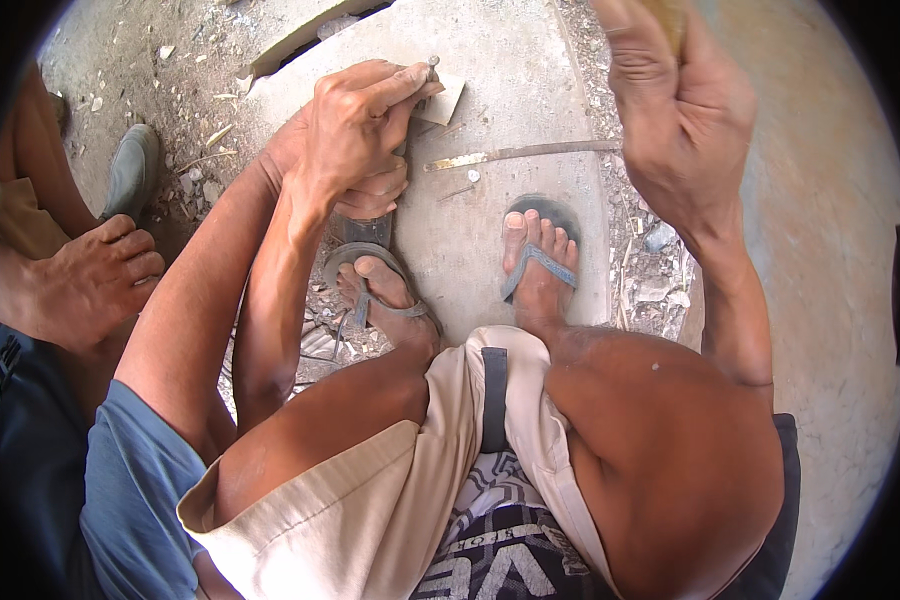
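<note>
My left hand [355,115] is closed, thumb and finger pinching a nail-like metal pin [433,66] with a rounded head. Beside those fingertips lies a pale flat square piece [448,100]. A co-worker's forearm [200,270], in a blue sleeve, reaches in behind my left forearm; its hand is mostly hidden behind mine. Fingers [372,192] just below wrap a dark object [368,230]; whose they are I cannot tell for certain. Raised at the upper right, my right hand [680,110] grips a yellowish-brown handle [665,22], its far end out of frame.
A flat, worn metal strip [520,153] lies across the concrete slab [500,90], with a thin nail [457,191] nearby. My sandalled feet [540,260] rest at the slab. Rubble [655,285] lines its sides. At left are a co-worker's other hand [100,270] and a grey-green shoe [133,165].
</note>
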Motion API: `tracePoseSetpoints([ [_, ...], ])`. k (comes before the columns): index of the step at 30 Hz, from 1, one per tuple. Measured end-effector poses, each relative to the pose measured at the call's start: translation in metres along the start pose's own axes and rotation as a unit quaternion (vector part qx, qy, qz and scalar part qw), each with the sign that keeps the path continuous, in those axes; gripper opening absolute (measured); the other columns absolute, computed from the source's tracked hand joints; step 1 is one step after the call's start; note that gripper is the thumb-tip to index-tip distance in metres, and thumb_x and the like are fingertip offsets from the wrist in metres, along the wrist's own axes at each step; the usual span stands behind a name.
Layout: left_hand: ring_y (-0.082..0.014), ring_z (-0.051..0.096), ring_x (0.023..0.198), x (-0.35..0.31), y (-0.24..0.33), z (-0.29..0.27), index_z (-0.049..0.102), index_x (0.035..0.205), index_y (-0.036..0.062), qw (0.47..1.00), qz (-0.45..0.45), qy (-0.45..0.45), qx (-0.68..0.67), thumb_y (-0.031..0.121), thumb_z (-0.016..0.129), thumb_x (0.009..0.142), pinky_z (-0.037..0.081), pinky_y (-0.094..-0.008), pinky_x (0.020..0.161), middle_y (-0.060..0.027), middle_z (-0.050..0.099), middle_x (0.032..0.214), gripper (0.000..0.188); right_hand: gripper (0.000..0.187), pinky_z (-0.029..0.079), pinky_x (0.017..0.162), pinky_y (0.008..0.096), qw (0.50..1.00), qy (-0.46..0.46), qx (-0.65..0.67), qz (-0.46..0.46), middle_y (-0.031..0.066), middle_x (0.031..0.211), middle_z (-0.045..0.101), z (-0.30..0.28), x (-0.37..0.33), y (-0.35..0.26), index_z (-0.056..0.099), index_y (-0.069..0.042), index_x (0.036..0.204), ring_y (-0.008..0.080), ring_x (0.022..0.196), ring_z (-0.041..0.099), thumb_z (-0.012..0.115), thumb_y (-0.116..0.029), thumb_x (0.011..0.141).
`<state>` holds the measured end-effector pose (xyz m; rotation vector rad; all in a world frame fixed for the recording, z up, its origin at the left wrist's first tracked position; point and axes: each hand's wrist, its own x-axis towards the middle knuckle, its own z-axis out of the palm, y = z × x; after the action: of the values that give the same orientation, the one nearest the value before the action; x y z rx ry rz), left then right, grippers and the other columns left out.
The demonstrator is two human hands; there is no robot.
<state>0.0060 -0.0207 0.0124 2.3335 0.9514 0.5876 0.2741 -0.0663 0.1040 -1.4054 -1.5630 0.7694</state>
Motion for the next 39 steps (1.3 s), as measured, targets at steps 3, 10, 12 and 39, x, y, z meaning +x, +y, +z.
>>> tracePoseSetpoints([
  [3, -0.0233, 0.074, 0.071, 0.009, 0.002, 0.005, 0.082, 0.100, 0.0035, 1.000, 0.003, 0.004, -0.007, -0.004, 0.077, 0.083, 0.058, -0.0335, 0.062, -0.0121, 0.077, 0.086, 0.019, 0.023, 0.038, 0.041, 0.0397, 0.992, -0.094, -0.073, 0.046, 0.0138, 0.053, 0.056, 0.005, -0.006, 0.000, 0.062, 0.001, 0.094, 0.0223, 0.041, 0.054, 0.066, -0.019, 0.104],
  [10, -0.0261, 0.073, 0.070, 0.003, 0.002, 0.000, 0.080, 0.099, 0.0011, 1.000, -0.017, -0.020, 0.014, -0.004, 0.078, 0.082, 0.057, -0.0356, 0.061, -0.0131, 0.074, 0.083, 0.018, 0.021, 0.038, 0.046, 0.0307, 0.994, -0.040, -0.096, -0.037, 0.0000, 0.065, 0.058, 0.003, 0.003, -0.002, 0.071, 0.002, 0.111, 0.0084, 0.052, 0.050, 0.064, -0.018, 0.107],
  [12, -0.0264, 0.071, 0.069, 0.002, 0.003, 0.001, 0.079, 0.099, 0.0004, 1.000, 0.005, 0.004, -0.002, -0.004, 0.078, 0.081, 0.057, -0.0358, 0.061, -0.0130, 0.074, 0.082, 0.018, 0.021, 0.039, 0.050, 0.0283, 0.998, 0.027, -0.047, -0.017, -0.0008, 0.069, 0.059, 0.001, -0.003, -0.011, 0.072, 0.001, 0.116, 0.0058, 0.058, 0.048, 0.064, -0.016, 0.107],
  [39, -0.0261, 0.073, 0.072, 0.003, -0.004, 0.001, 0.080, 0.103, 0.0018, 0.999, 0.018, 0.013, -0.028, -0.005, 0.077, 0.082, 0.058, -0.0352, 0.062, -0.0146, 0.075, 0.085, 0.022, 0.034, 0.034, 0.045, 0.0391, 0.966, -0.203, -0.117, 0.105, 0.0146, 0.057, 0.046, -0.005, -0.011, -0.012, 0.060, 0.000, 0.096, 0.0229, 0.044, 0.043, 0.052, -0.028, 0.113],
])
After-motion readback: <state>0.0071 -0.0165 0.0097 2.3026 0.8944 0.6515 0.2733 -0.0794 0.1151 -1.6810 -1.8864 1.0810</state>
